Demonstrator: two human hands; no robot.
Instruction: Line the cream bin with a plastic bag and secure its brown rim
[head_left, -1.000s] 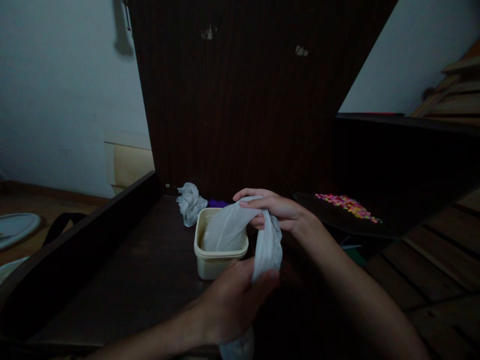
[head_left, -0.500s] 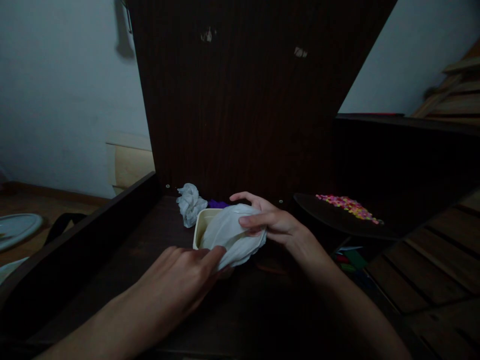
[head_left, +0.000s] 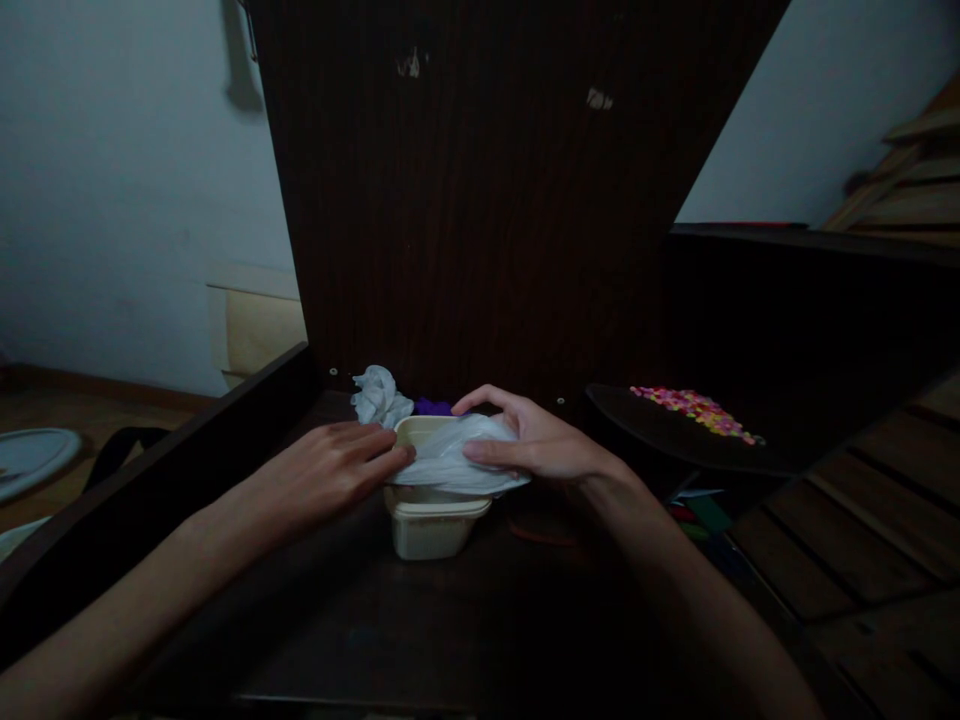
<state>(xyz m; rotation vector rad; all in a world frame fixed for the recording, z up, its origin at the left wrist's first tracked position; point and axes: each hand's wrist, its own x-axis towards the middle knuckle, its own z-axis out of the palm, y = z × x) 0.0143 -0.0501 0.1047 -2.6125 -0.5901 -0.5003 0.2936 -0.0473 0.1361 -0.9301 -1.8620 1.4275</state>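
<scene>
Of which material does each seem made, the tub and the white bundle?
Tub: probably rigid plastic, faintly glossy, from its moulded rim and stiff shape. White bundle: likely thin plastic film, softly shiny, from its fine creases; dim light leaves doubt.

A cream, boxy plastic tub (head_left: 431, 538) is standing on a dark wooden surface (head_left: 360, 620), a white plastic bag (head_left: 442, 470) stretching over it between left hand (head_left: 341, 465) and right hand (head_left: 536, 440). Behind the tub, a crumpled white plastic wad (head_left: 379, 397) is lying left of a purple item (head_left: 431, 407), before a tall dark wooden panel (head_left: 480, 220). Small pink-and-yellow pieces (head_left: 696, 411) are lying on a dark rounded shelf (head_left: 645, 428) at the right.
</scene>
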